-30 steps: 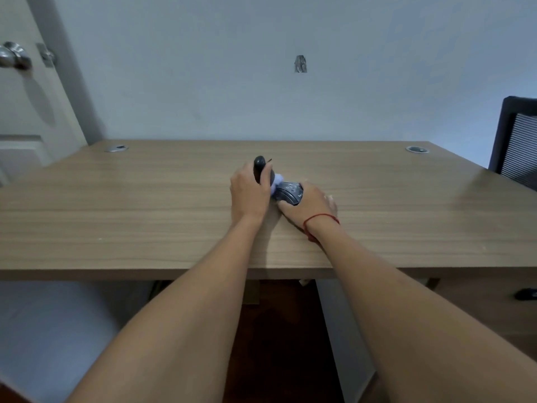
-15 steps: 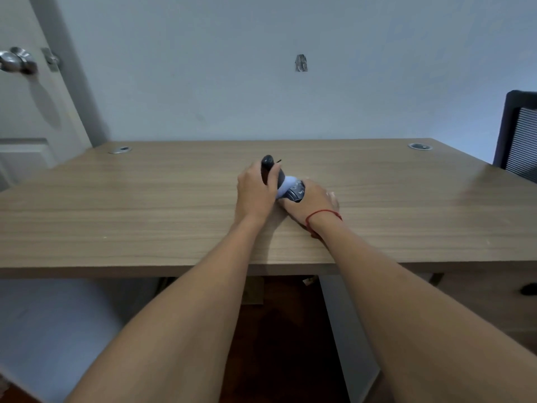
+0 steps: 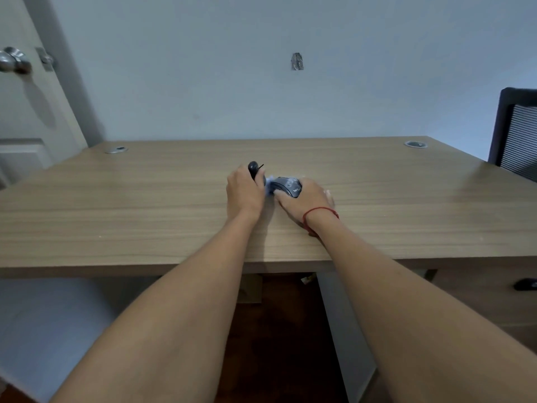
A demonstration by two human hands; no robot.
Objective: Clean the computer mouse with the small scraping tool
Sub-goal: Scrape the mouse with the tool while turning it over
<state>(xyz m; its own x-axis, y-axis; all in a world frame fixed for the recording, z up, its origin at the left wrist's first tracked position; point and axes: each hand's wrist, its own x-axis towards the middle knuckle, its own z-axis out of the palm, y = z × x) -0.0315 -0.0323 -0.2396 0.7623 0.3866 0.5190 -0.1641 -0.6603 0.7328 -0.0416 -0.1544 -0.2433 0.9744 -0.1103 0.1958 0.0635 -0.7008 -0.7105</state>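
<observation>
Your left hand has a closed grip around the small scraping tool, fingers wrapped tight, with the dark rounded end poking up above your knuckles. The working tip is hidden behind your hand, but it points right toward the mouse, and there's a bit of pale bluish stuff right where the two meet; can't tell what it is.

Your right hand is clamped down on the computer mouse, thumb along its near side and fingers over the far side, pinning it to the counter. The mouse is dark grey with some white lettering on the side, partly covered by your hand. It sits near the middle of the counter, a bit toward the back half. There's a red string on that wrist.

Plenty of bare wood on both sides of your hands. The front edge runs under your forearms, the back edge sits against the wall, and a black chair stands off the right end.
</observation>
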